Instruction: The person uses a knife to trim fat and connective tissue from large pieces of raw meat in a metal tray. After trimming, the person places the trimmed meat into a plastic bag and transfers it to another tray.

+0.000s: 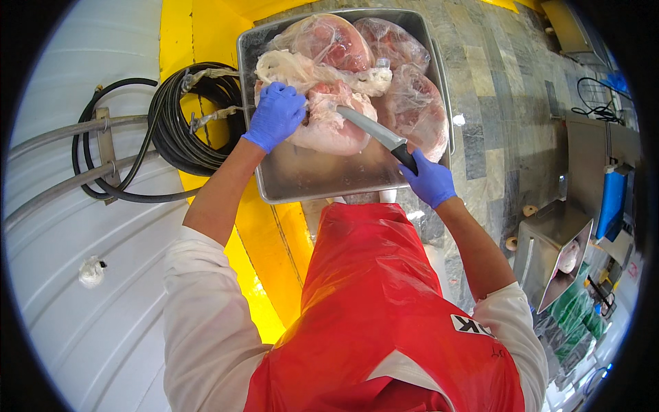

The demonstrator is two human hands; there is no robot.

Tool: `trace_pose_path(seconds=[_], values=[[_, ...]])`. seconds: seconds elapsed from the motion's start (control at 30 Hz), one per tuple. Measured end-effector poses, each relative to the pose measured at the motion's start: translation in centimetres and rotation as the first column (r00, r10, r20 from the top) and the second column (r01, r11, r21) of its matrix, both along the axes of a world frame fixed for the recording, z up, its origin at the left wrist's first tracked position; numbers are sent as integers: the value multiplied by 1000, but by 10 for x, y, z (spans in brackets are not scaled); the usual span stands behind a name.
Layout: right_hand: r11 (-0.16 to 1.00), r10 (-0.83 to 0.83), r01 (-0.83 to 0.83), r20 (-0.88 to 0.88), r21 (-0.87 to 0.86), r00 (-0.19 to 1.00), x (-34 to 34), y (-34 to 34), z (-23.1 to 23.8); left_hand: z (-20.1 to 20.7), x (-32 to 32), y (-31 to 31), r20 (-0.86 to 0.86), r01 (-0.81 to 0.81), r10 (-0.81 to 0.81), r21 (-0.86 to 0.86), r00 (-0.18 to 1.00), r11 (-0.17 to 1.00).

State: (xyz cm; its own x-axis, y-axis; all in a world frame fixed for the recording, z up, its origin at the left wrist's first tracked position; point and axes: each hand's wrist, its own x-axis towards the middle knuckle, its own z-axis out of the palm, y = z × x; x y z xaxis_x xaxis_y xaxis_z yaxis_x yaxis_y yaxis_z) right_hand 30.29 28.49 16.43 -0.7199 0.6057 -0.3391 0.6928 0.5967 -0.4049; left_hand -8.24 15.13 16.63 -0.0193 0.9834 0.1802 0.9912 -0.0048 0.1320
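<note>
My right hand, in a blue glove, grips the black handle of a long butcher knife. Its blade points up and left, with the tip at the cut face of a large piece of pale, fatty meat. On the left side of that piece lies my gloved left hand, its fingers curled onto the meat's edge. White plastic film is bunched just above. All of this sits in a metal tub, beside more large cuts of meat wrapped in clear film.
A coiled black hose hangs along the white wall on the left, near metal pipes. Yellow panels run beside the tub. Grey tiled floor lies to the right, where a metal cart stands. A red apron covers my front.
</note>
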Motion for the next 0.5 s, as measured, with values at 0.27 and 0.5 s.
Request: trace_pose_path(seconds=[0.27, 0.5], values=[[994, -84, 85, 27, -64, 996, 12, -7, -12, -33, -13, 41, 288, -370, 327, 111, 900, 922], [974, -169, 165, -17, -158, 985, 24, -5, -11, -31, -33, 52, 601, -527, 433, -24, 672, 850]])
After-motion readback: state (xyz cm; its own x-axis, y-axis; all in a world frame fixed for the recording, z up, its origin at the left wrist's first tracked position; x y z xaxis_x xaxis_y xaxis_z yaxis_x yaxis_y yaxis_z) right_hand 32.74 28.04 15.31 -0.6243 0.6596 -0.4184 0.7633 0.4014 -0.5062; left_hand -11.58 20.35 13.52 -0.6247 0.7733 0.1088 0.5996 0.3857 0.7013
